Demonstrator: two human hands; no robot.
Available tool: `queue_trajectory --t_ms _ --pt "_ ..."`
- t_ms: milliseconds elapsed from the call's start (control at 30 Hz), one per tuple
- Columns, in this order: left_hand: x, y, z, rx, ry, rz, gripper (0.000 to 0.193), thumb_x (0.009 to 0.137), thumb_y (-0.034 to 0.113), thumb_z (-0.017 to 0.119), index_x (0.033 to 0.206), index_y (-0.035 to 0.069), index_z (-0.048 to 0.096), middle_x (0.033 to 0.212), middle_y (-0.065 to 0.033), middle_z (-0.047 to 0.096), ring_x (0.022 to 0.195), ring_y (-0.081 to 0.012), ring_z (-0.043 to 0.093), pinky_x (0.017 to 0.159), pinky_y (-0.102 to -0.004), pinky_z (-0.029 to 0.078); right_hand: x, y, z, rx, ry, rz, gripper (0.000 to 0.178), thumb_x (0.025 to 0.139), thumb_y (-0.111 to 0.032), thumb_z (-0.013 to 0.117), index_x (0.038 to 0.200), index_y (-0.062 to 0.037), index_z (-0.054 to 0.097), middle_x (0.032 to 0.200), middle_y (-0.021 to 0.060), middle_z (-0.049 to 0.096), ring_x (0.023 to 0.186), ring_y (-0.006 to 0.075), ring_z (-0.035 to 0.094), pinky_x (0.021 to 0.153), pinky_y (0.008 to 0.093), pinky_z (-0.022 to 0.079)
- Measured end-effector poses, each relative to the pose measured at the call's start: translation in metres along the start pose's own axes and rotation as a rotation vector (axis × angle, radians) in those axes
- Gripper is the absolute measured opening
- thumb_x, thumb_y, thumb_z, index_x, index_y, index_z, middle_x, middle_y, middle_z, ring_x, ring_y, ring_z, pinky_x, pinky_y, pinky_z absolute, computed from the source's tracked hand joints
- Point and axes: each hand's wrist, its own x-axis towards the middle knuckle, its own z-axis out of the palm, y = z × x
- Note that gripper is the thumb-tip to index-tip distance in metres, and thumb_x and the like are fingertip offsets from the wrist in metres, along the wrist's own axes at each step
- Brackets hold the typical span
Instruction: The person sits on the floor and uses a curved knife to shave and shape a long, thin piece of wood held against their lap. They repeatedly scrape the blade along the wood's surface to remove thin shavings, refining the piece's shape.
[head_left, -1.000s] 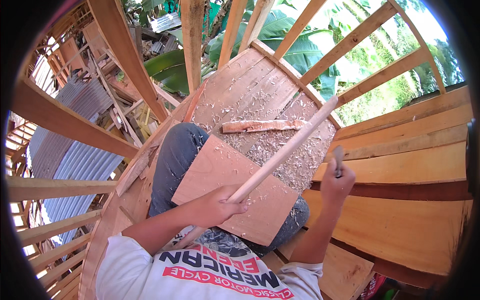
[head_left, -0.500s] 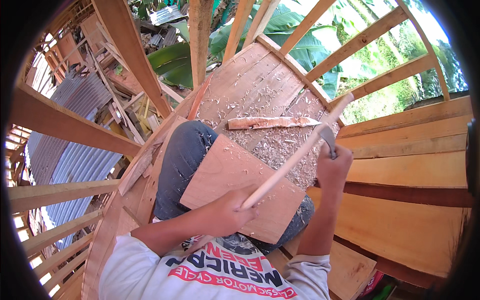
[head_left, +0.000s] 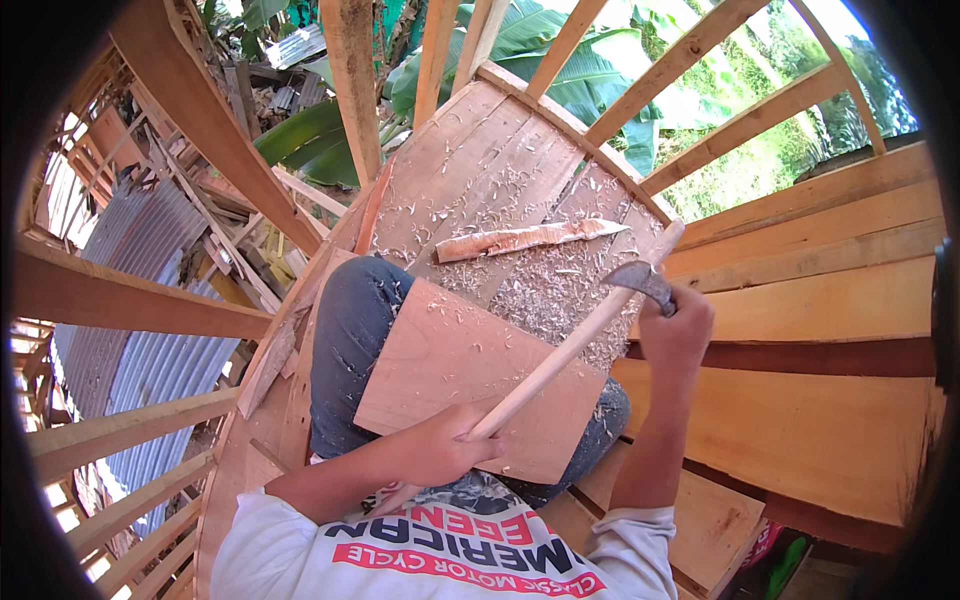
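Note:
A long, pale wooden stick (head_left: 575,345) slants up and to the right across my lap. My left hand (head_left: 447,440) is closed around it near its lower end; a short length sticks out behind the fist. My right hand (head_left: 677,322) grips a knife with a curved, hooked blade (head_left: 642,281), its handle mostly hidden in the fist. The blade lies against or just over the stick near its upper end; I cannot tell whether it touches. Under the stick, a flat wooden board (head_left: 480,375) rests across my knees.
A roughly carved piece of wood (head_left: 530,239) lies on the plank floor (head_left: 425,185) among scattered wood shavings (head_left: 545,305). Upright wooden slats (head_left: 352,90) surround the platform. Stacked boards (head_left: 800,430) are on the right. Beyond the left slats is corrugated metal sheeting (head_left: 165,365).
The knife's hooked blade has turned and now shows its curve across the stick, pointing left. The stick's upper end has shifted slightly down and left. The whole view has moved a little.

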Motion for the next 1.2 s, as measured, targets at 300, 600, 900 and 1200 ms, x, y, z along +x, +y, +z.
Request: queue_trajectory --t_ms 300,600,900,1200 --pt "-0.001 0.006 0.003 0.054 0.084 0.037 0.013 0.087 0.011 0.056 0.092 0.003 0.047 0.074 -0.0024 0.046 0.068 -0.0105 0.044 0.061 -0.0278 0.039 -0.019 -0.013 0.000 -0.112 -0.004 -0.273 0.017 0.073 -0.015 0.060 0.067 0.0010 0.058 0.058 0.0186 0.055 0.055 0.0385 0.054 0.054 0.0418 0.043" --pt "-0.003 0.002 0.003 0.148 -0.008 0.046 0.019 0.088 0.009 0.056 0.104 0.001 0.048 0.074 -0.0020 0.045 0.068 -0.0108 0.044 0.062 -0.0275 0.038 0.007 0.038 -0.011 0.110 0.007 0.111 0.034 0.085 -0.021 0.055 0.063 0.0048 0.052 0.050 0.0180 0.049 0.047 0.0358 0.049 0.052 0.0426 0.040" --pt "0.008 0.026 0.004 0.616 0.357 0.060 0.044 0.086 0.024 0.061 0.118 -0.004 0.047 0.082 -0.0196 0.059 0.073 -0.0301 0.061 0.066 -0.0383 0.046 -0.050 0.059 0.024 0.795 -0.329 0.408 0.058 0.092 -0.048 0.054 0.054 -0.0060 0.044 0.046 -0.0022 0.040 0.041 0.0075 0.039 0.040 0.0276 0.028" --pt "0.006 0.025 0.000 0.800 0.577 0.051 0.059 0.079 0.031 0.070 0.118 -0.005 0.046 0.087 -0.0273 0.063 0.082 -0.0391 0.065 0.068 -0.0392 0.049 -0.053 0.041 0.043 0.806 -0.459 0.069 0.062 0.091 -0.055 0.050 0.057 -0.0034 0.043 0.045 0.0077 0.037 0.040 0.0138 0.043 0.039 0.0330 0.032"
